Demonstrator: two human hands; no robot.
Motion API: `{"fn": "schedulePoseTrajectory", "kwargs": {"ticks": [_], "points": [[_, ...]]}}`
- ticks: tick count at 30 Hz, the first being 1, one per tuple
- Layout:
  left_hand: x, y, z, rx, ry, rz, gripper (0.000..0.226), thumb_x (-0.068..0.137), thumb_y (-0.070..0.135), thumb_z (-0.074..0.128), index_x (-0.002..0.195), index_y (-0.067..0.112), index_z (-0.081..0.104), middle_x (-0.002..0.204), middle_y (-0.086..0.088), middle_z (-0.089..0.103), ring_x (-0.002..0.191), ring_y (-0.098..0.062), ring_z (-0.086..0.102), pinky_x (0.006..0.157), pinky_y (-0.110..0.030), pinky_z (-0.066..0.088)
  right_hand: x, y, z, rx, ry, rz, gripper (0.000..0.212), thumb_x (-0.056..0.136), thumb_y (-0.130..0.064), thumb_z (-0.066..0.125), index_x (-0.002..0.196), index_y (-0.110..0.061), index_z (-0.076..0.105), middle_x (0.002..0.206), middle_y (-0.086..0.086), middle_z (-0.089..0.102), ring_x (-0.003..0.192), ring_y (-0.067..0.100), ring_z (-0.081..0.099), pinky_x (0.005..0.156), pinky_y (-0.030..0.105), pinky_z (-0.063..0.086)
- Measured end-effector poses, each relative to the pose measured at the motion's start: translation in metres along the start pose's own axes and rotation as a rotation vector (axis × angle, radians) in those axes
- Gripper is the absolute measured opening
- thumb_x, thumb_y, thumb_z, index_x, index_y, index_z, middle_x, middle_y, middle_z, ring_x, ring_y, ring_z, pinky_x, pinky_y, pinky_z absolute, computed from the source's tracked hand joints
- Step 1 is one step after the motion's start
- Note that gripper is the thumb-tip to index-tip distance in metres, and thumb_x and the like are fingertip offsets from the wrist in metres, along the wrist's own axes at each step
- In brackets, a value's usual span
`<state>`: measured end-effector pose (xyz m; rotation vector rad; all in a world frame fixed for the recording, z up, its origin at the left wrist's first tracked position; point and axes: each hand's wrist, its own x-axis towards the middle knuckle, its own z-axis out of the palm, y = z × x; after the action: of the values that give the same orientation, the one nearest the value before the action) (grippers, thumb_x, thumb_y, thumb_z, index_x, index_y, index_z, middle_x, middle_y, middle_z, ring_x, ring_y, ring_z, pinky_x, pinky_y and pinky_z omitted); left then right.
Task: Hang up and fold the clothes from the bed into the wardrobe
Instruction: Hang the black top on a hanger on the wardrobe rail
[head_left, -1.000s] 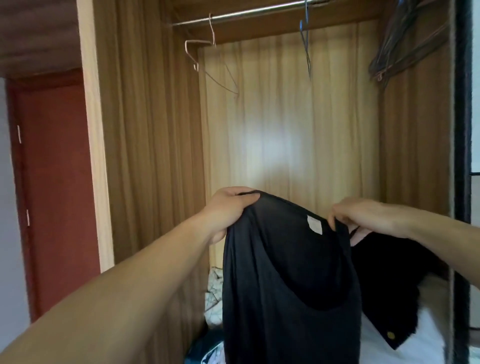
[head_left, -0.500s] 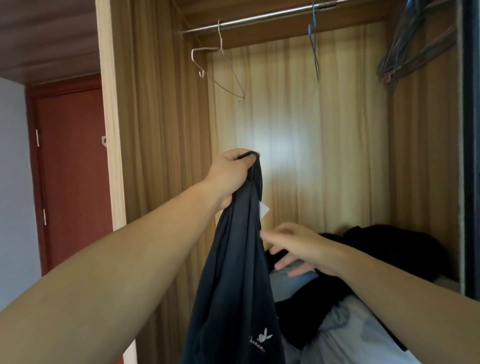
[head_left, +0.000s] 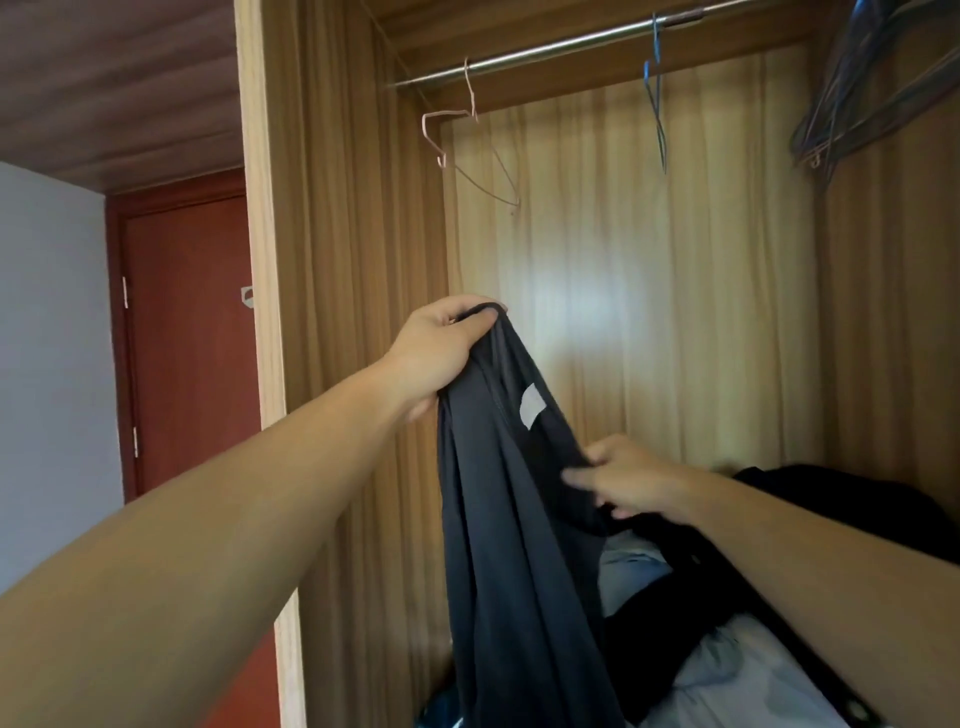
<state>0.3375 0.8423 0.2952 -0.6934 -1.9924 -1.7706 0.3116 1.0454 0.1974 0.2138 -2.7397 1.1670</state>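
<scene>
While your left hand (head_left: 441, 353) grips the dark shirt (head_left: 519, 545) by its top inside the wardrobe (head_left: 337, 260), your right hand (head_left: 623, 478) pinches its collar edge above piled clothes (head_left: 831, 499), with two hangers (head_left: 467, 145) on the rail (head_left: 571, 47) overhead.

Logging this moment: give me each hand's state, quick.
Left hand: grips the dark shirt at its top.
Right hand: pinches the shirt's edge.

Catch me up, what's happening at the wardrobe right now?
A person holds a dark shirt up before the open wardrobe. The left hand grips its top edge; the right hand pinches the fabric lower down. It is not yet on a hanger; a pink hanger hangs bare on the rail.
</scene>
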Motion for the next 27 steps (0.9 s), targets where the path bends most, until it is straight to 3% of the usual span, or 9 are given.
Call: {"fn": "schedulePoseTrajectory", "kwargs": {"ticks": [4,6,9,13,16,19,22,24,27], "points": [[0.006,-0.003,-0.021,0.251,0.018,0.076,0.017,0.097,0.017,0.057,0.1,0.013,0.073,0.098,0.001,0.073,0.09,-0.013,0.068,0.08,-0.023,0.055,0.006,0.004,-0.058,-0.315,0.297,-0.103,0.032,0.097,-0.03,0.054,0.078,-0.007,0.065,0.073,0.008,0.067,0.073,0.026,0.065,0.064,0.03,0.048],[0.008,-0.004,-0.027,0.422,-0.026,0.106,0.016,0.097,0.017,0.057,0.101,0.012,0.073,0.101,0.0,0.072,0.094,-0.014,0.068,0.085,-0.025,0.054,0.007,0.0,-0.081,-0.408,0.344,-0.148,0.033,0.097,-0.026,0.054,0.07,-0.007,0.058,0.062,0.005,0.061,0.056,0.019,0.061,0.059,0.029,0.045],[0.012,-0.004,-0.033,0.6,-0.098,0.108,0.015,0.096,0.019,0.059,0.1,0.016,0.073,0.1,0.002,0.072,0.094,-0.012,0.067,0.085,-0.023,0.053,0.008,-0.008,-0.11,-0.596,0.264,-0.176,0.026,0.092,-0.025,0.063,0.08,-0.003,0.063,0.064,0.01,0.065,0.035,0.005,0.052,0.051,0.026,0.044],[0.016,-0.001,-0.04,0.743,-0.269,0.059,0.011,0.091,0.021,0.067,0.099,0.019,0.074,0.101,0.005,0.072,0.094,-0.01,0.067,0.088,-0.023,0.052,0.007,-0.016,-0.138,-0.699,0.067,-0.051,0.022,0.081,-0.024,0.076,0.077,-0.008,0.061,0.045,0.002,0.06,0.04,0.014,0.061,0.046,0.022,0.047],[0.022,0.001,-0.047,0.826,-0.405,-0.032,0.017,0.086,0.021,0.073,0.103,0.024,0.073,0.102,0.008,0.072,0.096,-0.009,0.067,0.088,-0.023,0.051,0.008,-0.021,-0.15,-0.56,0.06,0.024,0.023,0.081,-0.021,0.077,0.078,-0.006,0.06,0.052,0.009,0.06,0.044,0.019,0.061,0.047,0.023,0.05],[0.033,-0.002,-0.059,0.917,-0.532,-0.159,0.024,0.086,0.019,0.073,0.11,0.024,0.072,0.106,0.008,0.072,0.099,-0.008,0.067,0.093,-0.025,0.052,0.021,-0.019,-0.152,-0.194,0.136,0.053,0.02,0.086,-0.019,0.073,0.088,-0.002,0.062,0.084,0.012,0.064,0.054,0.02,0.068,0.051,0.026,0.054],[0.051,-0.011,-0.076,1.001,-0.481,-0.185,0.014,0.089,0.021,0.07,0.102,0.02,0.074,0.101,0.003,0.075,0.098,-0.015,0.068,0.094,-0.032,0.053,0.04,-0.024,-0.148,0.122,0.203,0.083,0.015,0.091,-0.019,0.066,0.092,-0.006,0.06,0.106,0.01,0.061,0.066,0.023,0.074,0.055,0.029,0.056],[0.065,-0.017,-0.084,0.845,-0.357,-0.185,0.014,0.093,0.029,0.066,0.096,0.019,0.075,0.097,0.0,0.076,0.094,-0.019,0.071,0.087,-0.032,0.056,0.055,-0.035,-0.144,0.287,0.26,0.085,0.011,0.094,-0.019,0.063,0.094,-0.008,0.06,0.102,0.009,0.06,0.061,0.022,0.07,0.052,0.029,0.056],[0.089,-0.02,-0.086,0.466,-0.2,-0.157,0.022,0.098,0.032,0.057,0.105,0.018,0.073,0.103,-0.006,0.075,0.089,-0.022,0.071,0.077,-0.03,0.053,0.081,-0.06,-0.135,0.339,0.356,0.045,0.016,0.095,-0.022,0.059,0.087,-0.009,0.059,0.074,0.006,0.056,0.05,0.017,0.052,0.048,0.025,0.052]]}}
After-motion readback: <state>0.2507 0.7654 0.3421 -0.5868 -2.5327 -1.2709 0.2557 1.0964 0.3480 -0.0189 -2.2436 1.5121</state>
